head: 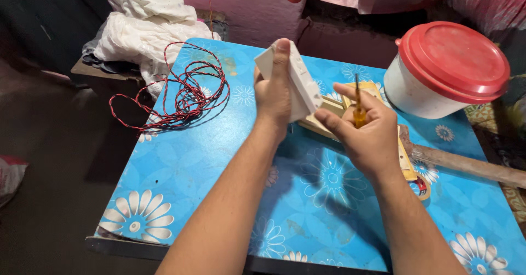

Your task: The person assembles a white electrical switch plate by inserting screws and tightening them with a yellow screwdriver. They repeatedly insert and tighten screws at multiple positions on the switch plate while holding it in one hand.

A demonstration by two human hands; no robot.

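Both forearms reach over the blue table (181, 171); left hand (274, 97) clutches a white switch plate (300, 80) upright, right hand (368, 129) pinches a yellow screwdriver (358, 108) just beside it, seemingly mid screw-work; the tip must meet the plate squarely

A table (181, 171) is filling the middle of the view. At its ten o'clock a coil of wire (186, 88) is lying, partly hanging over the edge, and a heap of cloth (142, 23) is sitting behind that, off the table. At two o'clock a lidded tub (444, 69) is standing. Between them, the left hand (272, 97) is holding a switch plate (298, 80) above the table, with the right hand (364, 132) and screwdriver (358, 108) just beside it at three o'clock. A board (405, 162) is lying beneath both hands.
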